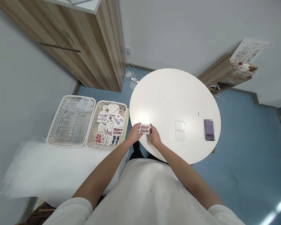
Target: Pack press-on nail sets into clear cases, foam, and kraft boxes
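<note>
A card of press-on nails (144, 128), with two rows of dark pinkish nails on white, is held level over the near left edge of the round table. My left hand (135, 133) grips its left end, and my right hand (154, 136) grips its right end. To the right of my hands, a clear plastic case (179, 136) lies unfolded flat on the tabletop, its two halves one above the other. Beside my left arm, a white basket (90, 137) is filled with loose nail cards in several colours, some face down.
Farther left, a second white basket (50, 131) contains stacked clear plastic cases. The white round table (173, 90) carries a blurred purple item (209, 129) near its right edge. A wooden cabinet (110, 47) rises behind the baskets, and a power strip (134, 80) lies on the floor.
</note>
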